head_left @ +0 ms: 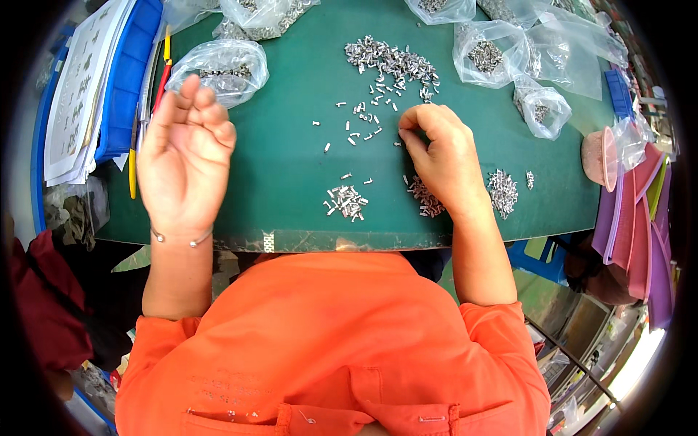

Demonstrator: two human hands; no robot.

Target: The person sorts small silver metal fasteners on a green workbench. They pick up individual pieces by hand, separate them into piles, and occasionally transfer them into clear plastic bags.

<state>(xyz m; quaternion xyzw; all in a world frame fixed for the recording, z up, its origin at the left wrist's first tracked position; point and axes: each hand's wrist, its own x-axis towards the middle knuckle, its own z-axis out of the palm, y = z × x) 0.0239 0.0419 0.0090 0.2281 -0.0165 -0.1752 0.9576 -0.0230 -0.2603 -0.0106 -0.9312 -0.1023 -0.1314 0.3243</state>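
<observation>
Small metal fittings [392, 64] lie in a loose heap toward the far edge of a green desk [283, 163], right of its middle, with stray pieces [366, 116] trailing toward the near edge. Just beside those strays, a worker's right hand [445, 145] works palm down, thumb and forefinger brought together in a narrow pinch; whether a fitting sits between them cannot be told. Along the near edge are three smaller piles: one left of the right hand [346, 203], one partly hidden by its wrist [424, 199] and one to its right [503, 193], beside a tiny cluster [530, 179]. Over the desk's left side, the left hand [185, 152] is spread loosely, palm showing and fingers slightly curled, a metal cuff bracelet [194, 243] at the wrist. Behind it rests a clear plastic bag [254, 69] of parts. More filled bags [486, 54] crowd the far right corner. A blue plastic bin [125, 91] and printed sheets [81, 87] line the left edge; a pink cup [598, 156] stands at the right.
</observation>
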